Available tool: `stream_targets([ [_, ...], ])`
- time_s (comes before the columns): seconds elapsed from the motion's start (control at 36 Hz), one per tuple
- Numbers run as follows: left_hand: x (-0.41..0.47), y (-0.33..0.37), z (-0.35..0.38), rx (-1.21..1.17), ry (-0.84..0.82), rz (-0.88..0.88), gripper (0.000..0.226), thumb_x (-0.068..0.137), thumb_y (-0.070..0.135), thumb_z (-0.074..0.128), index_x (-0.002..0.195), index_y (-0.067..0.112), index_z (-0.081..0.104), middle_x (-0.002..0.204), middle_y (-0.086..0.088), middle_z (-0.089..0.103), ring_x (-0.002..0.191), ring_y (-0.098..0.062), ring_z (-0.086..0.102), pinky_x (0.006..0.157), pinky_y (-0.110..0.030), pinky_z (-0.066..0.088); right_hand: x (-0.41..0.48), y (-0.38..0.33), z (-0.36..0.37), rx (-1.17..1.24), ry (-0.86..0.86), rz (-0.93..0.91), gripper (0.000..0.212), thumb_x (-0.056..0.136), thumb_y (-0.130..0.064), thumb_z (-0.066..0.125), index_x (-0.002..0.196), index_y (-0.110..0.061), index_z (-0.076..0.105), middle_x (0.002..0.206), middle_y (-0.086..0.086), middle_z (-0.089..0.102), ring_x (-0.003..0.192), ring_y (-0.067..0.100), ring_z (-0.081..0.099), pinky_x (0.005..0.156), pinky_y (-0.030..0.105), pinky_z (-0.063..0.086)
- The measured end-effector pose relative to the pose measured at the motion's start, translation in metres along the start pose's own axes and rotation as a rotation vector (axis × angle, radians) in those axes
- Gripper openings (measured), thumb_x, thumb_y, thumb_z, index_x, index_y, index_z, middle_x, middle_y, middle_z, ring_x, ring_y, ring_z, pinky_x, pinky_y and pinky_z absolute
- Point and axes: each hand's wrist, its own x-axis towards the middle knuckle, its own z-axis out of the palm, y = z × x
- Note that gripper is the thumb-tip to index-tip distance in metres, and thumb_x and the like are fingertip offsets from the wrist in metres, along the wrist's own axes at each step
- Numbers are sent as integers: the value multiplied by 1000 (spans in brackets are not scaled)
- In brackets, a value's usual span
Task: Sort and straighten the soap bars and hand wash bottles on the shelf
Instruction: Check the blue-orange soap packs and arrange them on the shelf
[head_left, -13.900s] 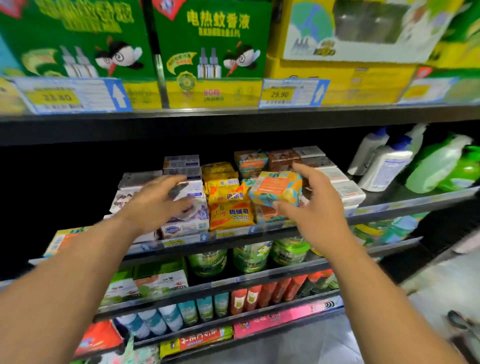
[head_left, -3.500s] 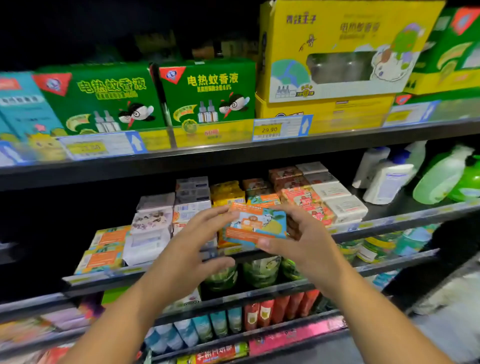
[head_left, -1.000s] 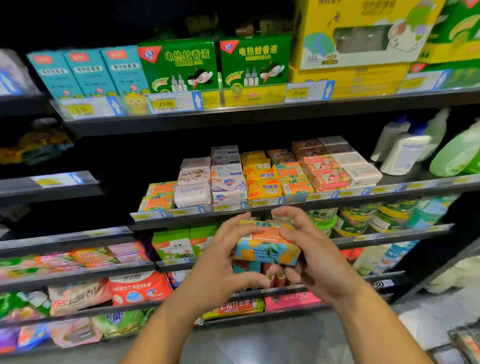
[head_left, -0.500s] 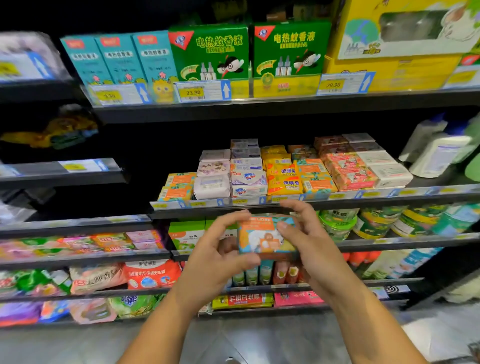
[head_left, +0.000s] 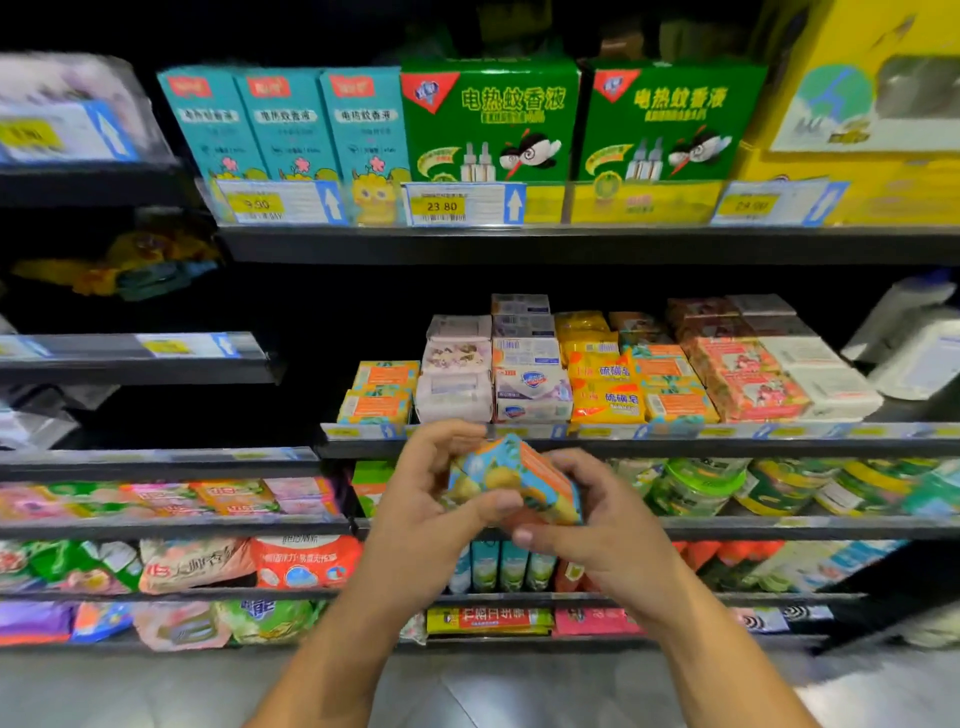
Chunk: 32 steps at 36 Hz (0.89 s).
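- The shelf (head_left: 675, 446) with the soap runs across the middle of the view. Both hands are out in front of its front edge and just below it, not over the shelf.
- Soap bars (head_left: 530, 384) lie on it in rows running front to back: pink, white, yellow, orange-and-teal, red, white. They are mostly squared up, so I judge the sorting to be well along.
- Hand wash bottles (head_left: 919, 353) stand at the far right end of the same shelf, blurred and partly out of view. Whether they are straight I cannot tell.
- The left hand (head_left: 426, 499) and right hand (head_left: 608, 525) each curl their fingers round one loose pack, thumbs on its near side.
- That pack (head_left: 514, 480), blue and orange with yellow fruit on it, sits tilted corner-up between the palms — the step in hand looks like turning it to face properly.
- Next it needs lifting over the front edge and setting flat on a matching pile. The left stack (head_left: 382, 392) and the middle stack (head_left: 670, 387) are both orange-and-teal — which is its own I cannot tell.
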Motion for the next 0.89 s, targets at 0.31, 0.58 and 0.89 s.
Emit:
stream_targets([
  [0.31,29,-4,-27,150,34,4,62,56,23,96,101,47,60,103,17,68,103,-4,63,83,-17,51,40,17,20,-28,14,23,60,58,1,92,102,-33,69,105,4,75,97,19,71,81,33,57],
  [0.58,55,-12,-45,199,-144,-169,71,59,35,91,117,45,51,105,24,67,97,-2,67,78,-19,54,67,-18,32,138,146,-54,73,39,-21,92,107,-29,67,99,3,75,92,24,72,71,33,59],
  [0.89,81,-39,-70,-250,11,-280,77,56,14,95,119,17,50,100,-7,75,88,-21,73,66,-31,58,88,-21,32,-40,198,-45,55,56,-31,88,108,-33,72,100,6,69,94,21,63,85,40,54],
])
